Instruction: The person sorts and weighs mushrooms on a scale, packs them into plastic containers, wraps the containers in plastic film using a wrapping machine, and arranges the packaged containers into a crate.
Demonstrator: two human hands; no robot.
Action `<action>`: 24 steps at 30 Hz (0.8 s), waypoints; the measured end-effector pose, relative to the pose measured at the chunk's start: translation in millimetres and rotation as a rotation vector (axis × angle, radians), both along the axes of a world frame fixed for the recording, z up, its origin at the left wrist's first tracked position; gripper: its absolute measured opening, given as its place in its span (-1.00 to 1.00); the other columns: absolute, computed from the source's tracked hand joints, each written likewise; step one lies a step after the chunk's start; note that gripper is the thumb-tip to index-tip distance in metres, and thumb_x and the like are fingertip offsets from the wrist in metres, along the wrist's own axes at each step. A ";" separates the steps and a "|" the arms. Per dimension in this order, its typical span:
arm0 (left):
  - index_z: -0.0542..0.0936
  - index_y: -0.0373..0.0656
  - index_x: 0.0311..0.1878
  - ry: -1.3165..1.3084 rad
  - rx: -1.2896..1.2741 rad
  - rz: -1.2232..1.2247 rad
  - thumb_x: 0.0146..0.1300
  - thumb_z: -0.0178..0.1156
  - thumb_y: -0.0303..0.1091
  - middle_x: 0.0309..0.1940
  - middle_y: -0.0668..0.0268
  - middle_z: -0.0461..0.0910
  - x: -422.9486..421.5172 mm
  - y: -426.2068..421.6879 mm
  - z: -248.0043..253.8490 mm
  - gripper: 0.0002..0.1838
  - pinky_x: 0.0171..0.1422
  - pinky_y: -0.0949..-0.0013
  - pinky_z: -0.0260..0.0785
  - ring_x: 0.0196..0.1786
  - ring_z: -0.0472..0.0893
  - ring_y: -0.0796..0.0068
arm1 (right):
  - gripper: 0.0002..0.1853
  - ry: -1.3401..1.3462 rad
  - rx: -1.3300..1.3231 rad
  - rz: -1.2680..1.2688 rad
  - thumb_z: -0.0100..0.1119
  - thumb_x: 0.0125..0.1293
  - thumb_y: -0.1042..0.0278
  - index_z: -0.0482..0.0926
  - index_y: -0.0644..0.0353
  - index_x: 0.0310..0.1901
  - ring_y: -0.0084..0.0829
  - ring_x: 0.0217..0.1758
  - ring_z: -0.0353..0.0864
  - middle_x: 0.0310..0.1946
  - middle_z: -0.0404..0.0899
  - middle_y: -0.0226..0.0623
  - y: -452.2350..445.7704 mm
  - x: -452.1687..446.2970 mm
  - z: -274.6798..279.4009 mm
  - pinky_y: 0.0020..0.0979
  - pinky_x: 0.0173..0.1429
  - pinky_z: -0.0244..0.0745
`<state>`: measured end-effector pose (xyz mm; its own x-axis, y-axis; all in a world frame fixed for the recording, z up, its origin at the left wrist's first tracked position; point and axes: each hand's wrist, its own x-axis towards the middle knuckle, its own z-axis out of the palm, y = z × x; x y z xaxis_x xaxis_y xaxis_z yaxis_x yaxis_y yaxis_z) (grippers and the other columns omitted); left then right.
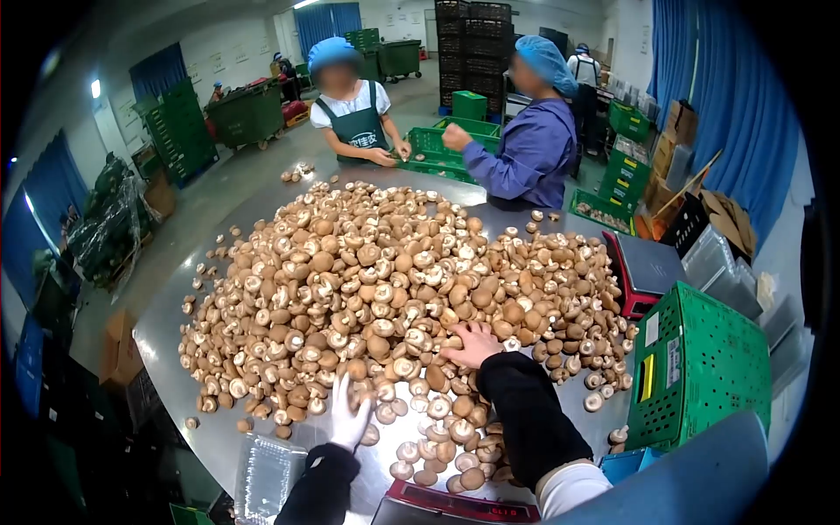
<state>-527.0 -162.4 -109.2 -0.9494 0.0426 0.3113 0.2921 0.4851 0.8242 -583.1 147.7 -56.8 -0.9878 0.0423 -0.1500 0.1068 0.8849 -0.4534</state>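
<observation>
A large heap of brown-capped shiitake mushrooms (350, 280) covers much of a metal table (162, 319). My left hand (348, 413), in a white glove, is at the near edge of the heap with its fingers apart, touching or close beside some mushrooms. Bare and spread, my right hand (473, 345) rests on the heap's near right side. Between my arms lies a smaller group of loose mushrooms (451, 437). Closest to me is a red scale (455, 506) with a lit display. A clear plastic box (267, 477) sits left of my left forearm.
On the right stand a green crate (700, 367) and a second red scale (643, 276). Two people in blue hair caps are across the table, near green crates (437, 144). Clear plastic trays (722, 271) are stacked at the far right.
</observation>
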 end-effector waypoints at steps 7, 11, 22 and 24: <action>0.38 -0.22 0.23 -0.020 0.035 -0.380 0.17 0.20 -0.34 0.19 0.12 0.40 -47.0 58.4 -9.8 -0.46 0.35 0.28 0.15 0.28 0.34 0.25 | -0.32 0.187 -0.012 0.030 0.12 0.01 -0.29 0.47 -0.03 0.11 -0.12 0.24 0.25 0.14 0.28 -0.15 6.3 49.9 -8.3 0.04 0.24 0.04; 0.17 -0.20 0.36 -0.285 0.188 -0.693 0.20 0.21 -0.29 0.27 0.13 0.30 -21.3 111.4 31.6 -0.31 0.37 0.34 0.11 0.31 0.28 0.34 | -0.37 0.260 -0.007 0.018 0.09 0.05 -0.19 0.47 0.12 0.05 -0.11 0.11 0.34 0.03 0.38 -0.08 19.0 85.3 -12.6 0.03 0.23 0.05; 0.08 -0.09 0.41 -0.162 -0.354 -1.172 0.24 0.11 -0.13 0.34 0.02 0.18 16.0 191.1 30.0 -0.28 0.42 0.17 0.02 0.39 0.16 0.04 | -0.47 0.182 0.004 0.075 0.18 0.04 0.21 0.39 0.08 0.11 0.10 0.02 0.46 -0.06 0.46 0.09 96.8 196.7 -7.8 -0.13 0.06 0.43; 0.14 0.01 0.39 -0.024 -0.364 -1.156 0.22 0.10 -0.13 0.27 -0.02 0.26 16.6 196.9 18.5 -0.32 0.39 0.11 0.07 0.30 0.25 -0.06 | -0.44 -0.103 0.088 -0.009 0.17 0.03 0.20 0.34 0.13 0.11 0.10 -0.04 0.50 -0.07 0.46 0.10 96.9 205.5 15.6 -0.08 0.01 0.45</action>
<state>-510.4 34.5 -90.7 -0.2984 0.9504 0.0874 0.6925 0.1526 0.7051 -377.6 244.6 -41.2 -0.9668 0.0683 -0.2464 0.1568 0.9196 -0.3603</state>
